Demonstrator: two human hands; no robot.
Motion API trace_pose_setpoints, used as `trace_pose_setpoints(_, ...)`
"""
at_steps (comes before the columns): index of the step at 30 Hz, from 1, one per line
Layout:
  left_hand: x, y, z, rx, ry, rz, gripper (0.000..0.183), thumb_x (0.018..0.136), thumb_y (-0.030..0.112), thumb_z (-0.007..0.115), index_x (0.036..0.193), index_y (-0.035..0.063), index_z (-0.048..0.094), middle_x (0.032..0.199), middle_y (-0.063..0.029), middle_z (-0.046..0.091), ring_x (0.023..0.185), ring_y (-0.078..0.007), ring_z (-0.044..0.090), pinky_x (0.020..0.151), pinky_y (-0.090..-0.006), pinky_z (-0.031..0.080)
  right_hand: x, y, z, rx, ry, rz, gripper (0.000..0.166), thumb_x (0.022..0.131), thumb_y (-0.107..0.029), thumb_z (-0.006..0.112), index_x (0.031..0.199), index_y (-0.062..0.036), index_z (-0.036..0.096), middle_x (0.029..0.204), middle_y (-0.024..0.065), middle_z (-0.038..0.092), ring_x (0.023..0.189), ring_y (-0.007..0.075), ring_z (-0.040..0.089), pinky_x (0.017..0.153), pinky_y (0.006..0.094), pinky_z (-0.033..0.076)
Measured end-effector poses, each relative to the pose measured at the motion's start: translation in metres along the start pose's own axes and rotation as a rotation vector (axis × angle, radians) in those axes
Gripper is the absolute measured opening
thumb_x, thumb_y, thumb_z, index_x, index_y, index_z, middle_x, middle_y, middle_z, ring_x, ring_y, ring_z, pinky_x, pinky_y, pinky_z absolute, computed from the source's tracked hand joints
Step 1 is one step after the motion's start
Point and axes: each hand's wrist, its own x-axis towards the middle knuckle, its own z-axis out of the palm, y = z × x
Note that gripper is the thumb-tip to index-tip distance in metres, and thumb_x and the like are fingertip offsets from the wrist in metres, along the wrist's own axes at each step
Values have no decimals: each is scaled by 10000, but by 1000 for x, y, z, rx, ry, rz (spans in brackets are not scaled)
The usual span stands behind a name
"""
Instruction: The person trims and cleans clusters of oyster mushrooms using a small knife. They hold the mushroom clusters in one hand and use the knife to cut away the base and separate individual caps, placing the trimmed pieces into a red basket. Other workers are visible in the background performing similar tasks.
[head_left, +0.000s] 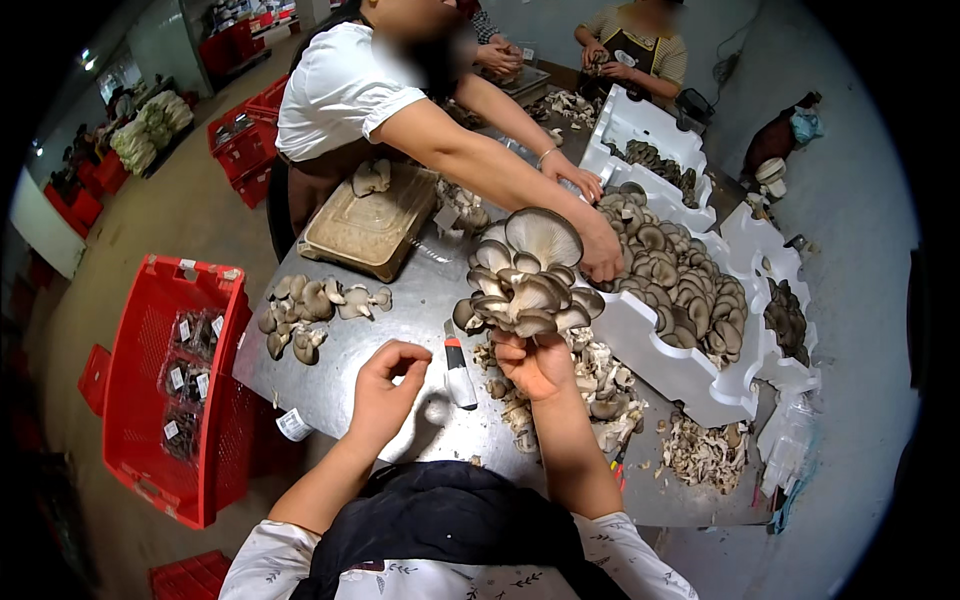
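Observation:
My right hand (534, 366) grips a large oyster mushroom cluster (529, 277) by its base, gills showing, above the metal table (341, 386). Free of any object, my left hand (390, 386) hovers over the table with its fingers curled and a gap between thumb and forefinger. Between my hands lies a knife with a red and grey handle (459, 375). Small loose oyster mushrooms (304, 304) rest on the table at the left. Under and beside my right forearm is a heap of mushroom trimmings (604, 375).
A co-worker's hands (604, 244) reach into a white foam box (652, 360) of oyster mushrooms (675, 277). A scale (371, 221) stands at the back left. A red crate (217, 420) holds packed trays (191, 382). Scissors (619, 465) lie near the front edge.

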Motion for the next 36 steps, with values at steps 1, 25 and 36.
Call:
trace_pose_setpoints(1, 2, 16, 5, 120, 11, 169, 95, 793, -43, 573, 865, 0, 616, 846, -58, 597, 733, -120, 575, 680, -243, 475, -1, 4, 8, 15, -18, 5, 221, 808, -118, 586, 1006, -27, 548, 840, 40, 524, 661, 119, 389, 540, 214, 362)
trace_pose_setpoints(25, 57, 37, 60, 192, -172, 486, 448, 672, -40, 644, 1101, 33, 539, 947, -98, 555, 776, -203, 572, 684, -285, 487, -26, 28, 17, -724, 339, -856, 315, 871, 50, 492, 1171, -27, 434, 1096, 94, 545, 963, 205, 578, 794, 355, 509)
trace_pose_setpoints(36, 35, 1, 85, -15, -24, 829, 359, 621, -121, 707, 870, 33, 499, 926, -121, 511, 864, -260, 592, 731, -328, 500, -31, 34, 21, -279, 260, -776, 216, 883, 0, 486, 1096, 18, 521, 1049, 116, 572, 932, 235, 564, 812, 361, 489)
